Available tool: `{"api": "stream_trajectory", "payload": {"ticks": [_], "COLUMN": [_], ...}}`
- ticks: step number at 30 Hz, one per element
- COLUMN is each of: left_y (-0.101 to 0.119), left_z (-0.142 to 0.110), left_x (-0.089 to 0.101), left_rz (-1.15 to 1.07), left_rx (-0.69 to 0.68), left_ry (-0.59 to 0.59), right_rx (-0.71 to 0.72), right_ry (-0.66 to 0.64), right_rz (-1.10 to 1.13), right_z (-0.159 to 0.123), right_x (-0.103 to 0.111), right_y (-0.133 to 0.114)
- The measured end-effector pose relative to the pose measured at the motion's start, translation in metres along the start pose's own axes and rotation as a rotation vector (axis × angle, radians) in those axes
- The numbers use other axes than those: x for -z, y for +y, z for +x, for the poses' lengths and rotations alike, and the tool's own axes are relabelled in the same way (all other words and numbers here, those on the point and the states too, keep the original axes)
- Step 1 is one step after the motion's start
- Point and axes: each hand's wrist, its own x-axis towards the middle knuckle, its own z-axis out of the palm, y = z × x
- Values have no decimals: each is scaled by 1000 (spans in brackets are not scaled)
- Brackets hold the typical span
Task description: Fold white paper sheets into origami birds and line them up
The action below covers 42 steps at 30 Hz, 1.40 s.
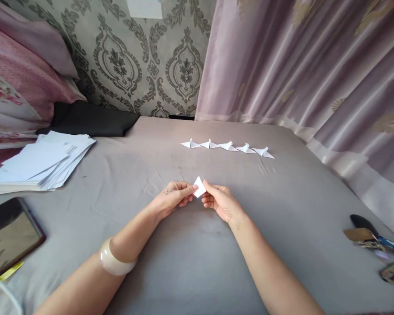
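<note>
Between my hands is a small white piece of folded paper, shaped like a diamond with one corner pointing away from me. My left hand pinches its left side, the thumb lying on top. On the right side, my right hand grips the edge between thumb and curled fingers. Beyond the hands stands a row of several white folded paper birds, their wings spread and nearly touching. A pale bangle sits on my left forearm.
A grey sheet covers the surface. At left lie a stack of white paper, a black folded cloth and a dark-screened device near a white cable. Keys rest at right, by the curtain.
</note>
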Motion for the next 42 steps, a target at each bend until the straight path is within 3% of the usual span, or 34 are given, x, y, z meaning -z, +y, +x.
{"api": "stream_trajectory", "payload": {"ticks": [5,9,14,16,19,21,24,27,31,34,36,42], "left_y": [-1,-2,-5,-4,-2,0,2,2,5,7,8,11], "left_z": [2,2,1,-1,-4,-5,-5,-5,-9,-11,-11,-13], "left_x": [1,1,-2,-3,-4,-4,-3,-4,-8,-11,-12,-14], "left_rz": [-68,-44,88,209,392,483,552,497,223,38,-13,-1], "left_rx": [-9,-39,-122,-220,-505,-656,-732,-679,-392,-258,-237,-188], "left_ry": [11,14,15,115,236,217,169,177,252,228,221,206], "right_rx": [80,169,68,-4,-90,-122,-167,-154,214,408,474,532], "right_ry": [-110,-96,-86,-58,-39,-57,-97,-93,156,91,38,143], "right_rz": [-54,-157,-22,87,182,190,180,141,-129,-269,-311,-352], "right_z": [-5,-7,-3,-1,0,0,-1,-3,-11,-19,-24,-25], "right_x": [-2,-5,-1,1,3,3,2,1,0,-6,-11,-14], "right_y": [-3,0,0,-3,-7,-8,-9,-8,-12,-15,-15,-11]}}
